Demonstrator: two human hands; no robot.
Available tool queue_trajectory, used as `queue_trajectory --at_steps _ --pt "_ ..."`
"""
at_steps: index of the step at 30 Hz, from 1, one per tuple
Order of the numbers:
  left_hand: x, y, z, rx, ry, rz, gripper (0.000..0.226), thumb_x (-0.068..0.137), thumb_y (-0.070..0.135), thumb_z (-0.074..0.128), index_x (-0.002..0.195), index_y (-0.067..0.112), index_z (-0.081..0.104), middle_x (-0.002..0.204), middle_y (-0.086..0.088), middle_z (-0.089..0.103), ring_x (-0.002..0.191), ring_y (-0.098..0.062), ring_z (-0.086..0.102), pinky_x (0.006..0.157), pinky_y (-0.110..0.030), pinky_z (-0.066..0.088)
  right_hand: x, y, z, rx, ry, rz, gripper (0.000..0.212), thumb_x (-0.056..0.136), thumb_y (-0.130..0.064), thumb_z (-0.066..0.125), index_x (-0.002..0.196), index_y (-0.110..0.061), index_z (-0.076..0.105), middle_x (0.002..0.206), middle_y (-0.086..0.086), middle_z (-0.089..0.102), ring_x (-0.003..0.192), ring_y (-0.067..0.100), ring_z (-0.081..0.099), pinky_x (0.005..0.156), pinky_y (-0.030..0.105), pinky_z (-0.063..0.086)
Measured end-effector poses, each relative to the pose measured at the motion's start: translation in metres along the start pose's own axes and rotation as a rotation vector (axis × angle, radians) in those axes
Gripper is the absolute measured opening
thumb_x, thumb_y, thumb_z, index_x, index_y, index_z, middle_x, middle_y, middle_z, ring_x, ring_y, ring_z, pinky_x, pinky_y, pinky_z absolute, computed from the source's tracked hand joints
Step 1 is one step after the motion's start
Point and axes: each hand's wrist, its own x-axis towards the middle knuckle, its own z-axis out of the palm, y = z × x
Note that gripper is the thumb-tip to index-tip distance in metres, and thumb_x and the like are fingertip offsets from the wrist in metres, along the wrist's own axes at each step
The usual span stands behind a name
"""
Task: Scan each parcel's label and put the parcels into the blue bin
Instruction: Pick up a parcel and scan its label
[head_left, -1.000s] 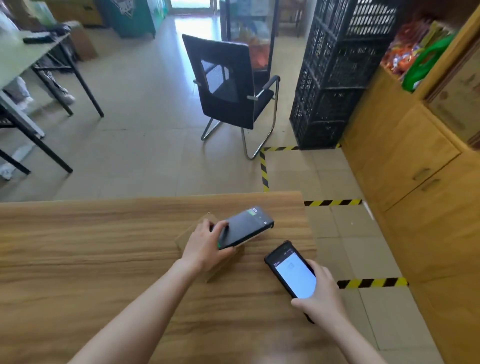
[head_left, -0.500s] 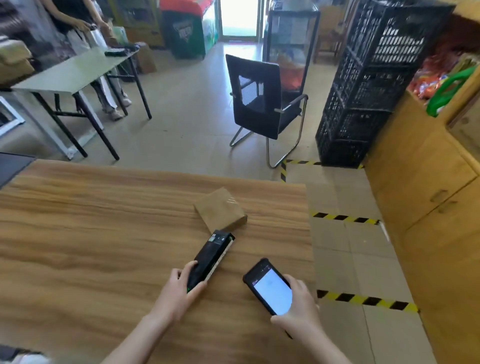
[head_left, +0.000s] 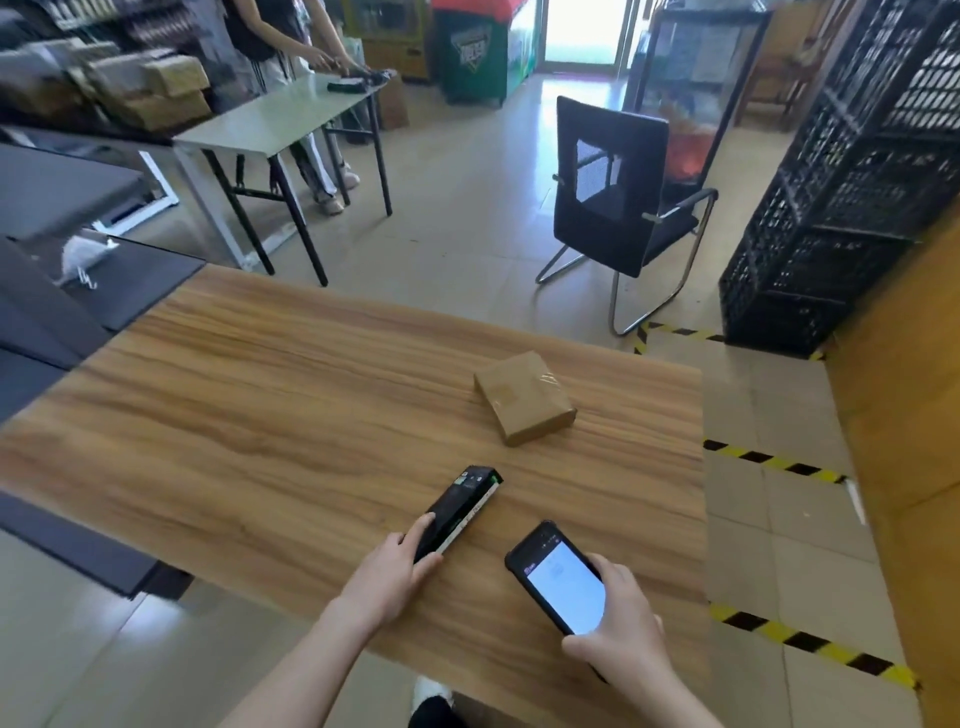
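A black handheld scanner (head_left: 460, 506) is being gripped at its near end by the left hand (head_left: 389, 571), fingers curled round it. Its long edge is resting on the wooden counter (head_left: 260, 415) and its far end is being aimed toward a taped cardboard parcel (head_left: 524, 397) lying apart near the far right corner, probably for a label read. A smartphone (head_left: 558, 577) is being clasped round its lower half by the right hand (head_left: 618, 618), lit screen tilted upward (likely for checking the scan). No blue bin is being shown; the parcel is not yet binned.
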Motion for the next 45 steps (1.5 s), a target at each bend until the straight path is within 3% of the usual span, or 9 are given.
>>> queue_trajectory --at_steps 4,8,15,19,22,24,27,34,45 --pt "0.003 -0.008 -0.015 0.022 0.106 0.004 0.050 0.102 0.050 0.027 0.150 0.044 0.013 0.114 -0.007 0.062 0.101 -0.033 0.061 0.085 -0.041 0.049 0.001 -0.012 0.011 -0.011 -0.007 -0.020 0.099 0.055 -0.028 0.074 0.144 -0.030 0.031 0.131 -0.015 0.040 0.119 0.008 0.044 0.096 0.035 0.034" --pt "0.010 -0.018 -0.031 0.021 0.240 0.025 0.049 0.104 0.038 0.030 0.151 0.042 0.016 0.119 -0.003 0.051 0.093 -0.032 0.061 0.077 -0.040 0.050 0.006 -0.027 0.020 -0.019 -0.008 -0.023 0.102 0.051 -0.031 0.073 0.144 -0.030 0.031 0.131 -0.017 0.039 0.120 0.007 0.045 0.090 0.032 0.031" --pt "0.034 -0.048 -0.042 -0.025 0.247 -0.030 0.057 0.097 0.025 0.052 0.149 0.024 0.028 0.137 -0.007 0.032 0.121 -0.023 0.041 0.097 -0.035 0.045 0.025 -0.063 0.034 -0.050 -0.008 -0.017 0.102 0.050 -0.033 0.073 0.142 -0.033 0.031 0.123 -0.021 0.037 0.113 0.003 0.043 0.088 0.031 0.031" --pt "0.048 -0.058 -0.042 -0.244 0.242 -0.140 0.059 0.094 0.021 0.056 0.148 0.020 0.031 0.136 -0.008 0.028 0.119 -0.026 0.044 0.103 -0.036 0.042 0.035 -0.077 0.044 -0.090 -0.005 -0.003 0.101 0.053 -0.033 0.075 0.143 -0.032 0.030 0.129 -0.020 0.038 0.116 0.004 0.043 0.091 0.033 0.032" --pt "0.055 -0.061 -0.037 -0.298 0.253 -0.138 0.068 0.091 0.029 0.062 0.149 0.016 0.029 0.134 -0.005 0.030 0.120 -0.022 0.041 0.104 -0.032 0.039 0.039 -0.087 0.052 -0.103 -0.008 0.026 0.103 0.053 -0.033 0.076 0.145 -0.031 0.030 0.135 -0.017 0.038 0.122 0.006 0.043 0.093 0.034 0.035" --pt "0.058 -0.064 -0.032 -0.318 0.230 -0.116 0.091 0.081 0.044 0.073 0.151 0.017 0.021 0.137 -0.002 0.028 0.129 -0.019 0.033 0.109 -0.030 0.034 0.041 -0.095 0.056 -0.119 -0.016 0.033 0.103 0.052 -0.033 0.077 0.144 -0.031 0.030 0.137 -0.017 0.038 0.123 0.006 0.043 0.092 0.034 0.035" --pt "0.062 -0.072 -0.025 -0.198 0.180 -0.076 0.115 0.070 0.052 0.080 0.153 0.016 0.009 0.143 0.001 0.023 0.135 -0.018 0.023 0.113 -0.028 0.027 0.046 -0.106 0.060 -0.163 -0.032 0.034 0.103 0.054 -0.032 0.077 0.145 -0.031 0.029 0.138 -0.017 0.037 0.124 0.005 0.042 0.090 0.032 0.032" --pt "0.089 -0.108 -0.066 0.093 0.202 0.094 0.090 0.076 0.036 0.074 0.149 0.021 0.023 0.145 0.007 0.033 0.133 -0.016 0.029 0.105 -0.026 0.034 0.070 -0.144 0.052 -0.538 -0.037 -0.171 0.096 0.063 -0.032 0.071 0.146 -0.036 0.022 0.142 -0.018 0.032 0.127 0.007 0.039 0.098 0.029 0.031" --pt "0.107 -0.153 -0.120 0.284 0.087 0.274 0.099 0.071 0.033 0.077 0.152 0.032 0.019 0.145 0.005 0.032 0.134 -0.016 0.028 0.103 -0.032 0.038 0.105 -0.208 0.064 -0.954 0.033 -0.344 0.089 0.074 -0.024 0.070 0.148 -0.031 0.020 0.145 -0.009 0.035 0.126 0.017 0.043 0.101 0.035 0.032"
